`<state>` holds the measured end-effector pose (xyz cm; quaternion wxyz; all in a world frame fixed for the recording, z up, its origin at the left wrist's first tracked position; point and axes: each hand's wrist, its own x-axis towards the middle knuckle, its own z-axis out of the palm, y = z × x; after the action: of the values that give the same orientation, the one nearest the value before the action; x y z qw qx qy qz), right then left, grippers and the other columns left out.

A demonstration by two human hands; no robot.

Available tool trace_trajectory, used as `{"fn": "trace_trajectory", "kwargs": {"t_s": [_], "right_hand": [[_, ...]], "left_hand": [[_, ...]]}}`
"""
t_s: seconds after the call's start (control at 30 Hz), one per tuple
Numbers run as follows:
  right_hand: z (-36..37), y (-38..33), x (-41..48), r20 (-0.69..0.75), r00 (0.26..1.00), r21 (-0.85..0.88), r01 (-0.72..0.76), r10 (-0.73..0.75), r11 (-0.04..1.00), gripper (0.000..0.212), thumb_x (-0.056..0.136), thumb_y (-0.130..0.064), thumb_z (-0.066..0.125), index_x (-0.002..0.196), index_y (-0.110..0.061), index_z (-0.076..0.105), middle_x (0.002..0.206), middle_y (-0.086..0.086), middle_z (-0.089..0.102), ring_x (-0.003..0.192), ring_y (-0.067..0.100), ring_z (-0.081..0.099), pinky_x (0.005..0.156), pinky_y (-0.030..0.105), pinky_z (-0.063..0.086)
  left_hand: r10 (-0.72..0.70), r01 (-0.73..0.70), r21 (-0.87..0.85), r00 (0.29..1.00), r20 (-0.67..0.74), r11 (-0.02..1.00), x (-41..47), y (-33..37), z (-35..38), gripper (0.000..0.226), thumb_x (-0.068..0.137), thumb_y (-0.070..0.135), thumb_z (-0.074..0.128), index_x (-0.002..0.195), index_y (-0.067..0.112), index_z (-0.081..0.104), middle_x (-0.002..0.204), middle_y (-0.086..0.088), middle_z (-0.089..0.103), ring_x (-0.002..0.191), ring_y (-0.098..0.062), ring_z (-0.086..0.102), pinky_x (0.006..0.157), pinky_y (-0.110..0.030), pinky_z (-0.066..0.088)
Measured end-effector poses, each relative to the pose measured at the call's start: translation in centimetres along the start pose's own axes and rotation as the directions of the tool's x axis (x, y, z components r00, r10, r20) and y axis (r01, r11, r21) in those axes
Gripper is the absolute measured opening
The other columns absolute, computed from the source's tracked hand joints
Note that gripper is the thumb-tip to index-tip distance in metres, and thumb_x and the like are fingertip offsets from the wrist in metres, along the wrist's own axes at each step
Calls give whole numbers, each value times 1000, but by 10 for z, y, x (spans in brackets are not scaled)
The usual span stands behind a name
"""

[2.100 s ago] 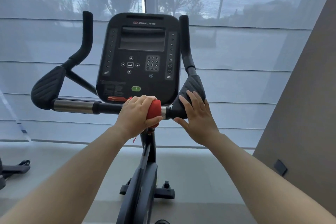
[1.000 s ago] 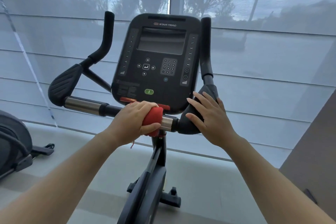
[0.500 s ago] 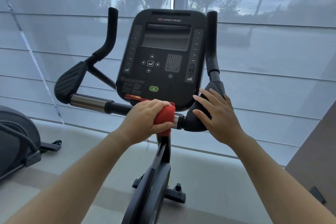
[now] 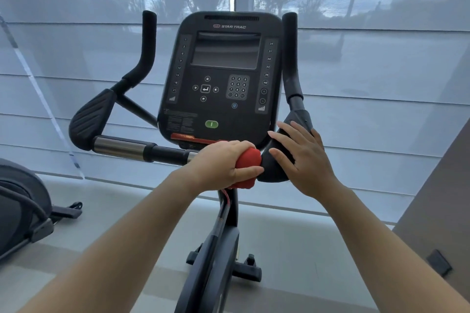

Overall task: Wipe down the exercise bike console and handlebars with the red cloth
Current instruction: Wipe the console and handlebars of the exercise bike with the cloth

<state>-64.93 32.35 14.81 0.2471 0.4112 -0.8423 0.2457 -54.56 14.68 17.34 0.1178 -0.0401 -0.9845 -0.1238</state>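
The black console [image 4: 223, 79] stands upright in the middle, screen dark. Below it runs the horizontal handlebar [image 4: 132, 148], chrome and black. My left hand [image 4: 218, 162] grips the red cloth [image 4: 248, 160], wrapped round the bar just right of the console's centre. My right hand [image 4: 302, 157] rests with spread fingers on the right elbow pad [image 4: 297, 122], touching distance from the cloth. The left elbow pad [image 4: 92, 115] and both upright grips [image 4: 148, 40] [image 4: 291, 53] are untouched. The bar under the cloth is hidden.
The bike's post and base [image 4: 216, 249] drop below the bar. Another machine [image 4: 20, 208] sits on the floor at the left. A shaded window fills the background; a brown wall [image 4: 437, 198] closes the right side.
My left hand has slid the cloth rightward along the bar until it meets the right pad. My right hand stays on that pad. The view has shifted slightly.
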Motion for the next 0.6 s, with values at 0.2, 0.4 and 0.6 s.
{"fn": "trace_trajectory", "kwargs": {"t_s": [0.2, 0.4, 0.6], "right_hand": [[-4, 0, -1, 49, 999, 11, -7, 6, 1000, 60, 86, -62, 21, 134, -34, 44, 147, -11, 35, 140, 11, 16, 114, 38, 6], [-5, 1, -2, 58, 998, 25, -4, 3, 1000, 60, 86, -61, 20, 134, -33, 44, 147, -11, 34, 141, 11, 16, 115, 40, 7], [-2, -7, 4, 32, 996, 34, -88, 87, 996, 59, 86, -58, 14, 129, -36, 48, 145, -12, 37, 140, 10, 19, 113, 42, 10]], "left_hand": [[44, -40, -84, 998, 49, 996, -9, -18, -11, 54, 82, 56, 57, 128, 31, 43, 119, 11, 53, 104, -9, 51, 91, -29, 47], [-43, 42, -38, 999, -23, 998, -25, -44, -14, 53, 82, 56, 54, 126, 29, 45, 113, 13, 52, 101, -10, 49, 89, -28, 44], [6, 10, 60, 966, -259, 998, -30, -33, 7, 56, 83, 58, 50, 126, 22, 47, 117, 5, 57, 101, -15, 49, 90, -30, 39]]}}
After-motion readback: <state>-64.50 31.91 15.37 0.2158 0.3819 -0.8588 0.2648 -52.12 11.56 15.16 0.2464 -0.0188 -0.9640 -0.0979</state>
